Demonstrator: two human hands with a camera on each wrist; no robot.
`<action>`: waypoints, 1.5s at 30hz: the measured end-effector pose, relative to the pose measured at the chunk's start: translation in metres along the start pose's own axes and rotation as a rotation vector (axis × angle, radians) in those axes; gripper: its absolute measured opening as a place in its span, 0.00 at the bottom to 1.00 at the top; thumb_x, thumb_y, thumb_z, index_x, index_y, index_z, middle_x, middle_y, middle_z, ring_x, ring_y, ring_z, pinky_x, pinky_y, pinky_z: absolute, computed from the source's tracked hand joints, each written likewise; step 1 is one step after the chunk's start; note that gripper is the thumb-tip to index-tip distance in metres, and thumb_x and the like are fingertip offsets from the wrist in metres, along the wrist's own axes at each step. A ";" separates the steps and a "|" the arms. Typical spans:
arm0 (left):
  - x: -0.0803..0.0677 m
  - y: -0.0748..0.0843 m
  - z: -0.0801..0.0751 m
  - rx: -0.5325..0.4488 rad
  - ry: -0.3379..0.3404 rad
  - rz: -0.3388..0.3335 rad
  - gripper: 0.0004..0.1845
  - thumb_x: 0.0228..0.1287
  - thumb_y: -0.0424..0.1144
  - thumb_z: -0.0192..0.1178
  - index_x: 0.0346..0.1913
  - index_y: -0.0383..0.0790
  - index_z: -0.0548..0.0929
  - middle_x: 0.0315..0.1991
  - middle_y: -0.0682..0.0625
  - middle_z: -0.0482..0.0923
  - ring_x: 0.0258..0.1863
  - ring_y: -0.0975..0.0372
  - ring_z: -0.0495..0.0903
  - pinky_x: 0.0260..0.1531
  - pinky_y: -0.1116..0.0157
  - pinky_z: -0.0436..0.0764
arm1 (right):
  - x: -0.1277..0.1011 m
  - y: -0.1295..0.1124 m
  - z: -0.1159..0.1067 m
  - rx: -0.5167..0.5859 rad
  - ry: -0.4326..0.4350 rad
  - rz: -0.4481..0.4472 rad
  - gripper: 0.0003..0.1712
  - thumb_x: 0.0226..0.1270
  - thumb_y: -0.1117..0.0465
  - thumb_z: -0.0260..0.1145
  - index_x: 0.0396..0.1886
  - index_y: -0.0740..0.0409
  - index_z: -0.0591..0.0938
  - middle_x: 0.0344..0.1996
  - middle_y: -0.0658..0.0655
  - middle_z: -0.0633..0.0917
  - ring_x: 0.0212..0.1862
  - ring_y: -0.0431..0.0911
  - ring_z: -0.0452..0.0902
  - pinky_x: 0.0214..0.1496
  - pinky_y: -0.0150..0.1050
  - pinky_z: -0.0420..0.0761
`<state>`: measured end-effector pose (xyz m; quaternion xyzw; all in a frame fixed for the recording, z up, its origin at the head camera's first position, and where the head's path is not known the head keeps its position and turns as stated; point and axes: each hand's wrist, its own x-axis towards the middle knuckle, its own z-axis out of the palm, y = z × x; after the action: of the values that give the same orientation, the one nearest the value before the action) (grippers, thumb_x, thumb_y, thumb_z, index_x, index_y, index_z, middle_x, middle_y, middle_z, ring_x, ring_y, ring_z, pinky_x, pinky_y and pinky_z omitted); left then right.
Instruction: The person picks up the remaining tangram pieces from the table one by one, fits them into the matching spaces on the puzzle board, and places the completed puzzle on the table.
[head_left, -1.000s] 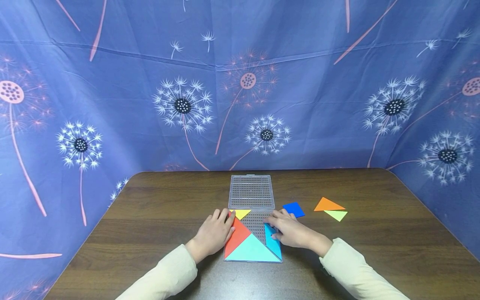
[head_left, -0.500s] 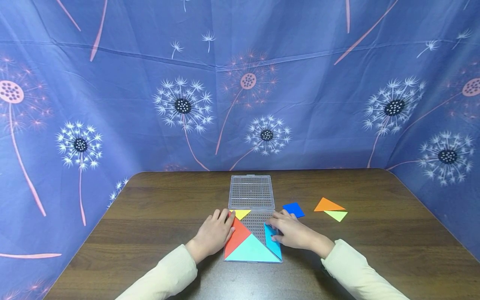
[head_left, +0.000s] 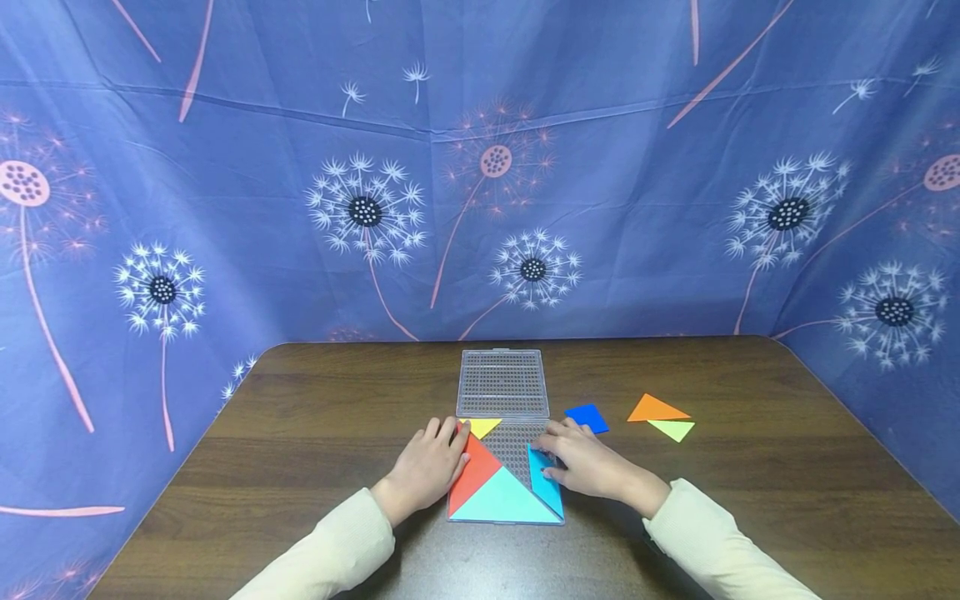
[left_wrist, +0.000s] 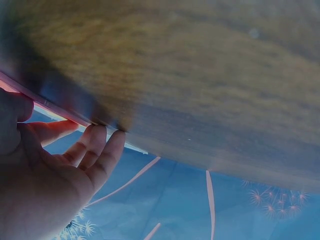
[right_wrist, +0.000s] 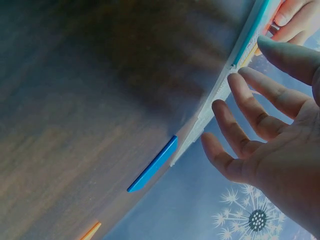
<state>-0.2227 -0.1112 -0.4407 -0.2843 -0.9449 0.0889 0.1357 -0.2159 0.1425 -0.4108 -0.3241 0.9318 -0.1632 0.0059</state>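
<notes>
In the head view a clear plastic tangram case [head_left: 506, 523] lies unfolded, its gridded lid [head_left: 502, 383] toward the back. The near half bears a red triangle [head_left: 476, 471], an aqua triangle [head_left: 510, 500], a yellow triangle [head_left: 480, 427] and a blue parallelogram [head_left: 546, 483]. My left hand [head_left: 425, 467] rests along the case's left side, fingertips on the red triangle's edge near the yellow one. On the right side, my right hand [head_left: 588, 461] touches the parallelogram with thumb and fingertip, its other fingers loosely bent in the right wrist view. The hand covers the case's upper right corner.
Just beyond the right hand a dark blue square [head_left: 587, 418] lies on the wooden table [head_left: 337, 392]. Farther right are an orange triangle [head_left: 656, 408] and a lime triangle [head_left: 672, 430], edges close together. A blue dandelion-print cloth [head_left: 630, 250] hangs behind the table.
My right hand has shifted very slightly to the right at the blue parallelogram. The left hand and the loose pieces stay where they were.
</notes>
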 end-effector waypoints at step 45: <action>-0.001 -0.001 -0.001 0.007 0.019 0.010 0.24 0.66 0.51 0.48 0.60 0.42 0.73 0.50 0.45 0.70 0.42 0.56 0.68 0.39 0.63 0.75 | -0.002 0.005 0.004 0.012 -0.061 -0.040 0.21 0.60 0.57 0.64 0.53 0.53 0.76 0.59 0.58 0.71 0.62 0.59 0.61 0.51 0.60 0.64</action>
<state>-0.2221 -0.1124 -0.4401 -0.2892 -0.9419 0.0900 0.1453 -0.2167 0.1466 -0.4159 -0.3474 0.9236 -0.1587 0.0331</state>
